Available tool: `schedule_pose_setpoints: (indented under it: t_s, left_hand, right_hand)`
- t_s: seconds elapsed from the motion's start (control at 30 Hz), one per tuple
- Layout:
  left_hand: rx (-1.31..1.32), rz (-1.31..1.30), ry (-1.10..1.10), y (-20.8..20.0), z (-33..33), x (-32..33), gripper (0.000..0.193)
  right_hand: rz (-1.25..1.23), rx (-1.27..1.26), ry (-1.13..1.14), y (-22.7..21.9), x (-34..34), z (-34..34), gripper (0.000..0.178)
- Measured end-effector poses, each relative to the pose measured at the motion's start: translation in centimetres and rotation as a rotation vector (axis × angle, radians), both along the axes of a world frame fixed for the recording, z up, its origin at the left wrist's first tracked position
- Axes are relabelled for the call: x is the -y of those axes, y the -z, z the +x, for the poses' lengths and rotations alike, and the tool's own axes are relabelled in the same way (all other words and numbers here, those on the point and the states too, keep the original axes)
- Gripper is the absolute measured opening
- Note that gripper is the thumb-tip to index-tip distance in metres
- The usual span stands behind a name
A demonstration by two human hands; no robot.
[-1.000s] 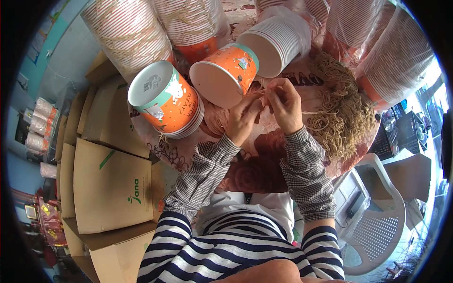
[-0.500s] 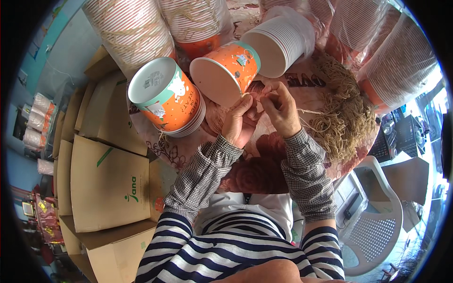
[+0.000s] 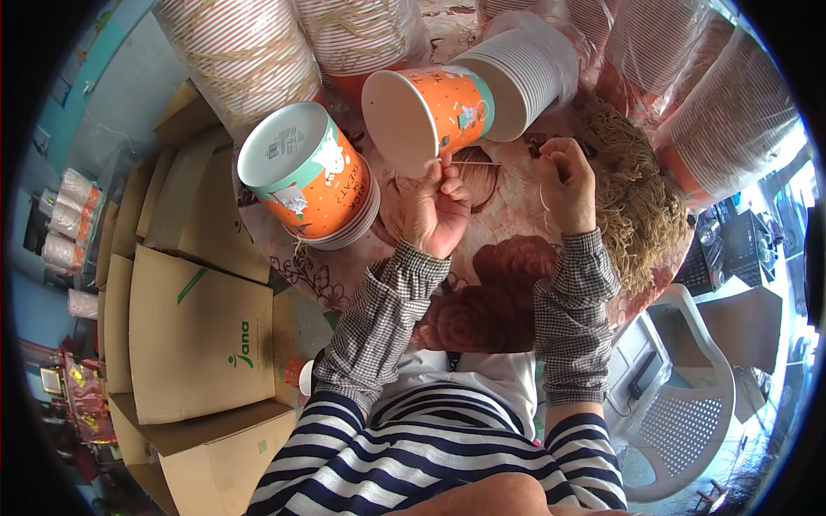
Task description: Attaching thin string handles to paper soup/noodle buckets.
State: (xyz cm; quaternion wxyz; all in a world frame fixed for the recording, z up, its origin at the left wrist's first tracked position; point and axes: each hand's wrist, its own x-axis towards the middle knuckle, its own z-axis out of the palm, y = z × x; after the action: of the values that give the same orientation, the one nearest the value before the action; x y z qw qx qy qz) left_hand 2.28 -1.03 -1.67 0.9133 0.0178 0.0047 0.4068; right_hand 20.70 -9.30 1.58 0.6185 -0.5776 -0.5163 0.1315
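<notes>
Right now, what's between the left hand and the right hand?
Head view: a thin taut string spans from the left hand to the right hand; under it, only bare floral tablecloth.

Packing workshop: stacked paper cups (image 3: 249, 52), cardboard cartons (image 3: 198, 335).

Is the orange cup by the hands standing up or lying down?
Lying down: the orange cup is tipped sideways, its open mouth facing the camera and left hand.

A thin tan string (image 3: 478, 162) stretches taut beside a tipped orange paper cup (image 3: 426, 116).
</notes>
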Motion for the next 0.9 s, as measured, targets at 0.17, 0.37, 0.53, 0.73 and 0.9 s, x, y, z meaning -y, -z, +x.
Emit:
schedule_pose_setpoints:
  t_s: [0.17,0.37,0.53,0.73,0.9]
  left_hand:
    - [0.108,0.003,0.101,0.8,-0.8,-1.0,0.024]
    - [-0.307,0.090,-0.072,1.4,-0.6,-1.1,0.020]
    - [-0.464,0.135,-0.100,2.1,-0.5,-1.1,0.022]
    - [-0.546,0.036,0.141,1.8,0.4,0.3,0.016]
    - [-0.522,0.196,0.219,4.4,0.2,-1.3,0.013]
  right_hand:
    - [-0.148,0.172,-0.046,1.2,-0.5,0.2,0.014]
    - [-0.215,0.193,-0.030,1.4,-0.4,1.1,0.015]
    - [-0.372,0.090,-0.313,1.2,0.5,1.2,0.013]
    - [-0.439,0.061,-0.911,-0.5,1.1,-1.8,0.016]
    - [-0.471,0.127,-0.884,2.0,0.0,-2.0,0.016]
